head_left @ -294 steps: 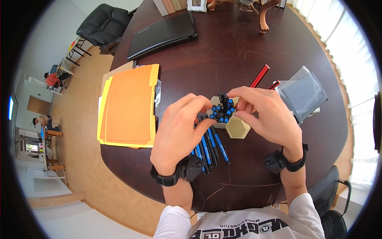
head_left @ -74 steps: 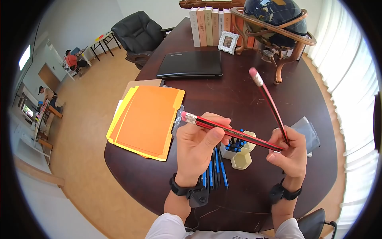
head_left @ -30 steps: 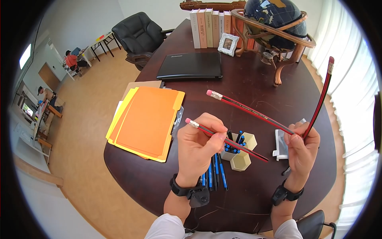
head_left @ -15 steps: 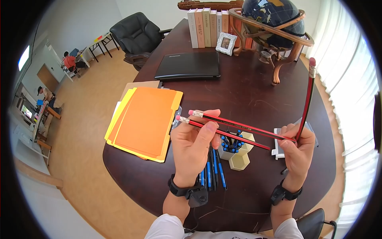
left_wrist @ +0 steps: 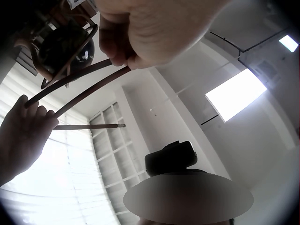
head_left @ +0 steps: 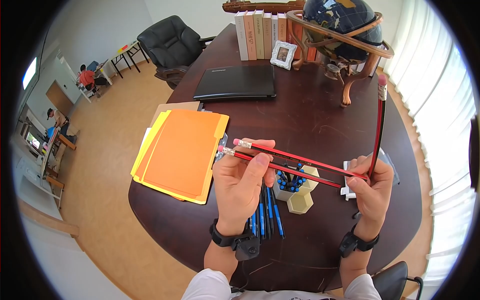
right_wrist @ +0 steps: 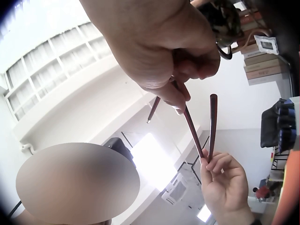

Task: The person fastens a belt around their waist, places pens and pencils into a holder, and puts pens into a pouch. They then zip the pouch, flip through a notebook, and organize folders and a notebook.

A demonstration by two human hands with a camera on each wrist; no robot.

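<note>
My left hand (head_left: pixel 240 187) pinches a red-and-black striped pencil (head_left: pixel 310 176) near its pink eraser end, the shaft pointing right. Just above runs a second pencil (head_left: pixel 315 162); its far end is in the fingers of my right hand (head_left: pixel 372 187), and its eraser end reaches my left fingertips. A third pencil (head_left: pixel 378 130) stands up out of my right hand, eraser on top. Below the pencils is a hexagonal pen holder (head_left: pixel 301 203), cream coloured, with several blue-ended pens (head_left: pixel 292 182) in one cell. More blue and black pens (head_left: pixel 272 217) lie on the table beside it.
Orange and yellow folders (head_left: pixel 182 155) lie at left, a shut black laptop (head_left: pixel 235 82) behind them. Books (head_left: pixel 257 37), a photo frame (head_left: pixel 283 54) and a globe (head_left: pixel 345 30) stand at the back. A clear pouch (head_left: pixel 391 162) lies partly behind my right hand.
Both hands were at the pen holder earliest on. Since a second ago, my right hand's slanting pencil has come down alongside the left hand's pencil, and its upright one has swung left.
</note>
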